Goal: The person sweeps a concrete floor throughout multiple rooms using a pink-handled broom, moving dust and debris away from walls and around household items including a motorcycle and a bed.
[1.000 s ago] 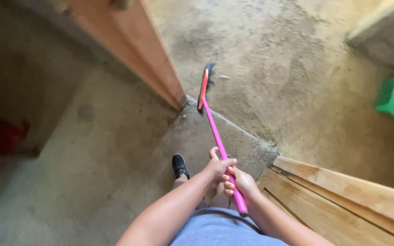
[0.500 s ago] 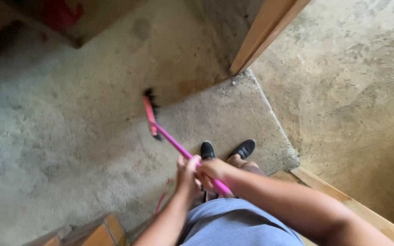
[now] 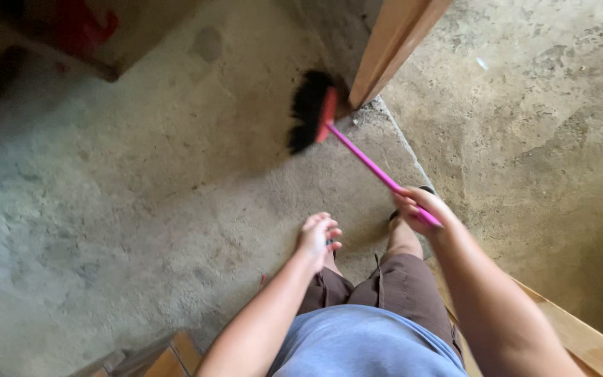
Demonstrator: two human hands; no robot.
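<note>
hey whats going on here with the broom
A person is sweeping a rough concrete floor. The right hand grips the pink handle of a broom, whose black bristles sit by the foot of a wooden door post. The left hand is off the handle, fingers curled and holding nothing. Something red sits in the dim corner at upper left.

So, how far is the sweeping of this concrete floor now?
It is under way. The right hand grips the pink broom, its black bristles at the foot of the wooden door frame. The left hand is off the handle. No dirt pile shows. The floor is stained and gritty, and a pale scrap lies beyond the frame, so much seems left.
</note>
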